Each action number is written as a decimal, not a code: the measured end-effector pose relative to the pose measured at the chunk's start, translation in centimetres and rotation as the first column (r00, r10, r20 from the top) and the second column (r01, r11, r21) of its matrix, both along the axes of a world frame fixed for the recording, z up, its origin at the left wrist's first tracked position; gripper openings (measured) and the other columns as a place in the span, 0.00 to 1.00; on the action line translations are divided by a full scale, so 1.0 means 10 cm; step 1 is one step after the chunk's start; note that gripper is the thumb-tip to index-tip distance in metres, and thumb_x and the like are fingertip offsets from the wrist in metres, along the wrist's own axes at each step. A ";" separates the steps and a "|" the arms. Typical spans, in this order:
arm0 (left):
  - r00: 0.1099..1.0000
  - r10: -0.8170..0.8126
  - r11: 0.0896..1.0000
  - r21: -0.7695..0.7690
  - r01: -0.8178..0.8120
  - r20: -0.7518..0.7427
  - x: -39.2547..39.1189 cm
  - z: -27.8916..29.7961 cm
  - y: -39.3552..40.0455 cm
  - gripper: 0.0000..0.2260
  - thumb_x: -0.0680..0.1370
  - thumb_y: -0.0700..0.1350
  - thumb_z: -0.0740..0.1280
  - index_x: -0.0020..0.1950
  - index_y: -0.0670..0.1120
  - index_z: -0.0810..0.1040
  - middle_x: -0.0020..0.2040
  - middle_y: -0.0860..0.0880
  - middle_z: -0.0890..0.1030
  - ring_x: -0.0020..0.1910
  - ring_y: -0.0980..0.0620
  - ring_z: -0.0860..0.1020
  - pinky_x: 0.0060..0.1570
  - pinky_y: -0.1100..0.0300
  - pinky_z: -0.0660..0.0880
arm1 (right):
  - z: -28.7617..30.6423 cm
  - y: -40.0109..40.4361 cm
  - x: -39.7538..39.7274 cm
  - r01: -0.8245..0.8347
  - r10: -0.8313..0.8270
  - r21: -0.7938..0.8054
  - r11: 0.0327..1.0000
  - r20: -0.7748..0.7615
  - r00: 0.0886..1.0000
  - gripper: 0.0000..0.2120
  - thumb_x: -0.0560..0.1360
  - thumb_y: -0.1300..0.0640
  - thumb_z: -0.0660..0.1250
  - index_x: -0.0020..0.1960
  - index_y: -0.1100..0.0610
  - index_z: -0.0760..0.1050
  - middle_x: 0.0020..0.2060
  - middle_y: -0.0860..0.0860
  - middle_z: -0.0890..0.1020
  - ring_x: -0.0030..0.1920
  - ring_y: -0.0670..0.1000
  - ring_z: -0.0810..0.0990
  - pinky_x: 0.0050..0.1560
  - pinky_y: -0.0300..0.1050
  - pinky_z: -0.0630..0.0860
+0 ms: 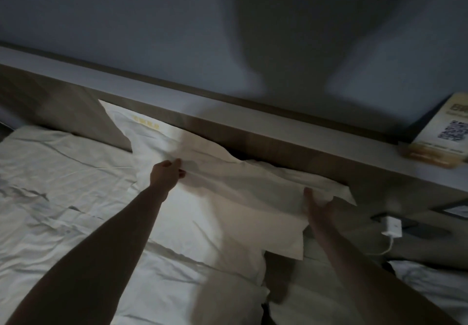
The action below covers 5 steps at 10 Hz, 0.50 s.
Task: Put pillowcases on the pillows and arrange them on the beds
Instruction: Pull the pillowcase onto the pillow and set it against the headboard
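A white pillow in its pillowcase (222, 205) lies at the head of the bed, leaning against the wooden headboard (278, 147). A small yellow print shows near its far left corner. My left hand (166, 172) pinches the pillowcase fabric on the pillow's upper left part. My right hand (316, 204) reaches to the pillow's right end with fingers spread and relaxed, touching or just over the loose flap of fabric there. The scene is dim and slightly blurred.
Rumpled white bedding (63, 198) covers the bed to the left and front. A ledge above the headboard carries a card with a QR code (445, 134). A white charger with a cable (392, 228) is plugged in at the right. A second white bed (430, 281) edge shows lower right.
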<state>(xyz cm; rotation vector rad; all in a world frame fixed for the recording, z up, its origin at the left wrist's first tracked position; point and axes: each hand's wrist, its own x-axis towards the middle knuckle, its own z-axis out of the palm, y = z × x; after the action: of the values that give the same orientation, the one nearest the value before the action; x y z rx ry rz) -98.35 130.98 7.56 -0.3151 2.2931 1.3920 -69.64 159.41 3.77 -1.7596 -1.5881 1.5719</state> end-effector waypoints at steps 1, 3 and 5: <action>0.999 -0.006 1.000 0.009 0.006 -0.042 0.07 -0.01 -0.07 0.15 0.83 0.51 0.67 0.50 0.39 0.83 0.45 0.42 0.87 0.45 0.45 0.86 0.41 0.60 0.74 | -0.04 0.07 -0.06 0.101 -0.090 0.056 0.993 -0.184 0.979 0.17 0.81 0.56 0.70 0.61 0.69 0.76 0.54 0.65 0.81 0.50 0.54 0.83 0.44 0.40 0.78; 0.995 -0.099 0.995 0.030 0.098 0.031 0.24 -0.04 -0.05 0.19 0.81 0.60 0.68 0.46 0.45 0.83 0.50 0.43 0.87 0.52 0.43 0.86 0.46 0.58 0.74 | -0.15 0.11 -0.07 0.109 -0.092 0.072 0.991 -0.208 0.974 0.16 0.82 0.50 0.68 0.57 0.65 0.78 0.49 0.57 0.83 0.51 0.55 0.81 0.52 0.50 0.76; 0.990 -0.118 0.993 0.017 0.117 0.080 0.34 -0.10 0.00 0.22 0.77 0.64 0.68 0.45 0.46 0.84 0.49 0.42 0.87 0.54 0.38 0.85 0.61 0.45 0.78 | 0.12 0.14 -0.22 0.368 -0.380 -0.103 0.924 -0.129 0.916 0.37 0.73 0.28 0.67 0.70 0.55 0.77 0.66 0.55 0.81 0.65 0.60 0.79 0.66 0.57 0.75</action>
<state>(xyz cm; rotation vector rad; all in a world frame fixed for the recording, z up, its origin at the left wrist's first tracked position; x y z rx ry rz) -94.94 130.99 6.60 -0.2248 2.2002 1.3106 -71.88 160.77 4.97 -1.8075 -1.0565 1.5447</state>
